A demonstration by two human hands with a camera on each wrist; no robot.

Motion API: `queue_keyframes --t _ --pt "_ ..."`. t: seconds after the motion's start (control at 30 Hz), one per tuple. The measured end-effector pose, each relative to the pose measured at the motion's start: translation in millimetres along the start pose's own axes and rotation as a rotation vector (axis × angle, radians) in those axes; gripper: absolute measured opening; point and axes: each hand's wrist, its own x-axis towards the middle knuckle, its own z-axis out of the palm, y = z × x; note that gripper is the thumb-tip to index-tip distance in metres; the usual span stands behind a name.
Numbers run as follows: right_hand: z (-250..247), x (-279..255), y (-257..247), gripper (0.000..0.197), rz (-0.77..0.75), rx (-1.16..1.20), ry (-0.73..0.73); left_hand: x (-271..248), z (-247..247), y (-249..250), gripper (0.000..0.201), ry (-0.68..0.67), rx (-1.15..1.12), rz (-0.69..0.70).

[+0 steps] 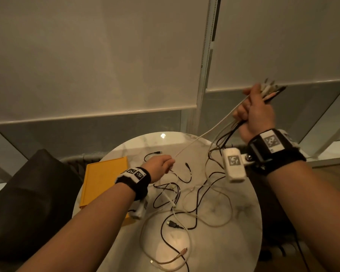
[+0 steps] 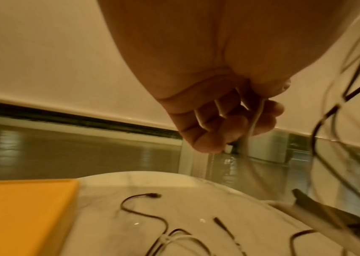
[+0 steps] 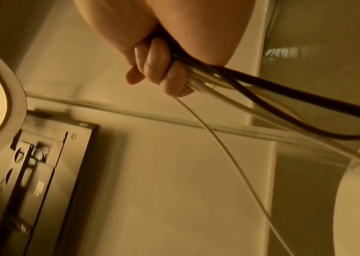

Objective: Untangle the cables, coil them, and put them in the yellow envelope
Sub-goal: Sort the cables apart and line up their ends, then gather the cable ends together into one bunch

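Observation:
My right hand point(image 1: 252, 112) is raised high at the right and grips a bunch of cable ends point(image 1: 271, 90), white and black. In the right wrist view its fingers point(image 3: 157, 69) curl round those cables point(image 3: 214, 83). A white cable point(image 1: 208, 132) runs taut from that fist down to my left hand point(image 1: 161, 166), which pinches it low over the table. The left wrist view shows that white cable point(image 2: 255, 117) passing through the curled fingers point(image 2: 214, 128). More black and white cables point(image 1: 185, 205) lie tangled on the round marble table point(image 1: 243, 238). The yellow envelope point(image 1: 102, 179) lies flat at the table's left.
A dark cushion or chair point(image 1: 31, 193) sits left of the table. Roller blinds point(image 1: 106, 55) and a window frame point(image 1: 206, 75) stand behind it. Loose connectors point(image 1: 172, 223) lie among the cables near the table's front.

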Motion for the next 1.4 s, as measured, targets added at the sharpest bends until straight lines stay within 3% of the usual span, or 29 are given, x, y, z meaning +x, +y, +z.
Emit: queue_keyframes --t 0.1,0.2,0.33,0.47,0.57,0.67,0.77,0.93,1.03,1.2,1.4 --pt "-11.6 9.8 -8.5 0.029 -0.056 0.034 0.043 -9.0 -6.1 -18.6 0.036 0.05 -0.029 -0.1" --pt "-22.2 8.6 -0.9 0.029 -0.045 -0.122 0.056 -15.2 -12.8 -28.5 0.037 0.073 -0.032 -0.172" --pt "-41.1 2.8 23.8 0.026 0.176 -0.577 -0.03 -30.3 -5.7 -31.5 0.037 -0.026 0.057 -0.231" --pt "-51.5 -13.6 46.3 0.022 0.34 -1.168 -0.19 -51.8 36.9 -43.3 0.033 -0.228 0.097 -0.313" --pt "-62.9 -25.8 60.7 0.023 0.469 -1.448 -0.332 -62.2 69.3 -54.0 0.029 -0.33 0.189 -0.367" --pt "-77.5 -29.7 59.9 0.023 0.551 -1.638 -0.429 -64.6 84.2 -63.7 0.031 -0.324 0.164 -0.408" --pt "-81.4 -18.9 33.2 0.032 0.515 -1.712 -0.382 -56.4 86.6 -73.1 0.028 -0.282 0.148 -0.422" --pt "-58.8 -1.2 -38.3 0.034 0.269 -1.6 -0.194 -25.6 82.9 -64.5 0.027 -0.107 0.076 -0.362" --pt "-48.4 -3.8 -51.6 0.029 0.25 -1.62 -0.216 -8.7 94.9 -48.9 0.032 -0.107 0.033 -0.289" --pt "-67.2 -19.7 5.2 0.02 0.434 -1.918 -0.315 0.2 137.2 -35.2 0.034 -0.245 0.038 -0.26" --pt "-86.5 -37.8 104.1 0.027 0.542 -1.876 -0.523 -6.4 145.8 -50.9 0.029 -0.366 0.017 -0.265"
